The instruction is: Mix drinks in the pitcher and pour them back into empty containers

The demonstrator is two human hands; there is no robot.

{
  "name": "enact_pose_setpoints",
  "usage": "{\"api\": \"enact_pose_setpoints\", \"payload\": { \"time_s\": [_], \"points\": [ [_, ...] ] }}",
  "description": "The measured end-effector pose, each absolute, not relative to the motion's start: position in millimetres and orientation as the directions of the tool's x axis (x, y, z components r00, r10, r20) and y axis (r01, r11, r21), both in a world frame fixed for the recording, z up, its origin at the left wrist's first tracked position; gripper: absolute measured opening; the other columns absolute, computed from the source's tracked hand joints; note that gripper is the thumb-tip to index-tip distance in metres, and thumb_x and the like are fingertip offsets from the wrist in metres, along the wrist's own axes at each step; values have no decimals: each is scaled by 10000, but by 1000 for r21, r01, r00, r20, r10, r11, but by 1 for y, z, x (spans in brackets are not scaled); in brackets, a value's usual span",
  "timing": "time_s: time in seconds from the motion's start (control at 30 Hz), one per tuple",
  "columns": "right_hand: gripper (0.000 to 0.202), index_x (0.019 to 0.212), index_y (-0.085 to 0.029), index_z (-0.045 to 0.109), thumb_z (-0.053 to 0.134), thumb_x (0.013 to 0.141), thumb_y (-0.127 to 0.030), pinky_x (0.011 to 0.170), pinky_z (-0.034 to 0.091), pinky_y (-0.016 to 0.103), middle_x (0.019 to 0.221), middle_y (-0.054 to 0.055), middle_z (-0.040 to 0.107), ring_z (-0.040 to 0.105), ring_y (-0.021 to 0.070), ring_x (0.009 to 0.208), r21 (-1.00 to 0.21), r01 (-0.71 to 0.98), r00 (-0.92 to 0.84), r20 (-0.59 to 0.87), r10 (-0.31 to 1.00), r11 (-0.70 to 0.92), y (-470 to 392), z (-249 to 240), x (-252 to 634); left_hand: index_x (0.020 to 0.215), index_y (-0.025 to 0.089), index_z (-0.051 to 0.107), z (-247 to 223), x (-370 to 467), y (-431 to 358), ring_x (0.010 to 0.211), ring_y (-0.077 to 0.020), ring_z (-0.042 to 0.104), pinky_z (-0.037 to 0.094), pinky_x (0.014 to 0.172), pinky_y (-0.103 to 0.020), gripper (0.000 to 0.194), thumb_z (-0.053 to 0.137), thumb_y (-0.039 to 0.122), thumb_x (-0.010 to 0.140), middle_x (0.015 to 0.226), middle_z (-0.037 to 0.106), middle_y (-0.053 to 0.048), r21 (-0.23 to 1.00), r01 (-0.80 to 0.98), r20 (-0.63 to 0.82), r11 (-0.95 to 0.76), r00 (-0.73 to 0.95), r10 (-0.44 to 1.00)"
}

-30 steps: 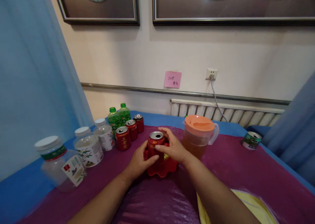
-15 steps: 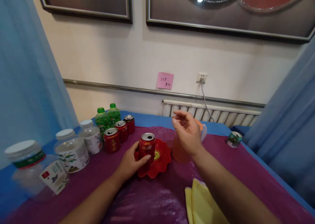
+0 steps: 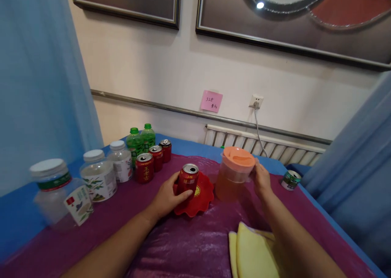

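Red can [image 3: 187, 180] stood upright with the left hand [image 3: 166, 196] wrapped around it, at the left side of the red dish [image 3: 205, 200]. I could not tell if its bottom touched the dish. If the fingers slipped, it could tip on the wavy edge. The jug [image 3: 230, 182] stood to the right, with yellow-brown drink inside. The right hand [image 3: 262, 178] was at its handle side, but I could not tell how tight its hold was. A weak grip or a bump could spill drink on the purple sheet [image 3: 186, 249]. The right arm was near the yellow cloth [image 3: 256, 249] and could drag it.

The big jar [image 3: 53, 206] had a label with a red square, too blurry to read. The front can [image 3: 144, 170] of the row said 王老吉 in gold. The held can's gold words were too small. The pink note [image 3: 211, 101] said "32", then writing I could not be sure of. The small green can [image 3: 291, 180] had tiny words.
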State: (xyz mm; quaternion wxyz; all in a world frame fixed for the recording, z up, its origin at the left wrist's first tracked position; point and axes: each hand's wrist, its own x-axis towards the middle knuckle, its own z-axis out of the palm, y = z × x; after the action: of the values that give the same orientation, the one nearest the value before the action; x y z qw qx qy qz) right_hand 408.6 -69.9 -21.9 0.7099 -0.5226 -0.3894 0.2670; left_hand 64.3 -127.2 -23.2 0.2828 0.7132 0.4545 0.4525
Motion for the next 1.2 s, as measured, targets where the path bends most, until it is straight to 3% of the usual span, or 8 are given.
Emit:
{"api": "enact_pose_setpoints", "payload": {
  "time_s": [0.17, 0.47, 0.6, 0.87, 1.2],
  "points": [
    [650, 588, -249, 370, 637, 673, -836, 415, 279, 238, 470, -114, 322, 309, 83, 412, -935, -35, 601, 264, 755, 354, -70, -20, 396, 1346, 184, 577, -22, 64, -130, 1168, -322, 679, 521, 1044, -476, 699, 789, 449, 736, 1296, 708, -130, 837, 371, 366, -402, 168, 915],
    [572, 580, -248, 400, 758, 696, -679, 412, 249, 246, 488, -99, 339, 288, 85, 443, -878, -53, 619, 344, 706, 475, -80, 55, 363, 1331, 191, 591, -23, 61, -130, 1179, -325, 674, 515, 1051, -476, 677, 802, 408, 726, 1293, 708, -127, 832, 390, 371, -394, 137, 919],
    [551, 585, -249, 425, 774, 689, -663, 414, 247, 252, 499, -95, 331, 288, 88, 448, -865, -11, 602, 394, 694, 501, -88, 78, 352, 1308, 191, 594, -24, 59, -129, 1193, -322, 657, 500, 1062, -484, 638, 789, 400, 737, 1307, 694, -131, 803, 442, 386, -401, 128, 914],
    [529, 596, -232, 537, 754, 699, -704, 424, 310, 269, 528, -45, 435, 382, 115, 460, -879, 175, 517, 466, 718, 444, -94, 53, 370, 1314, 199, 589, -26, 57, -130, 1200, -322, 647, 476, 1086, -480, 659, 801, 406, 726, 1322, 682, -118, 764, 524, 362, -377, 135, 922],
    [549, 581, -196, 597, 774, 660, -710, 452, 266, 263, 498, -58, 410, 350, 108, 490, -837, 380, 483, 542, 688, 393, -96, 59, 381, 1343, 194, 595, -32, 59, -130, 1231, -343, 615, 457, 1094, -487, 750, 832, 418, 667, 1350, 659, -128, 721, 592, 361, -360, 123, 924]
  ]
}}
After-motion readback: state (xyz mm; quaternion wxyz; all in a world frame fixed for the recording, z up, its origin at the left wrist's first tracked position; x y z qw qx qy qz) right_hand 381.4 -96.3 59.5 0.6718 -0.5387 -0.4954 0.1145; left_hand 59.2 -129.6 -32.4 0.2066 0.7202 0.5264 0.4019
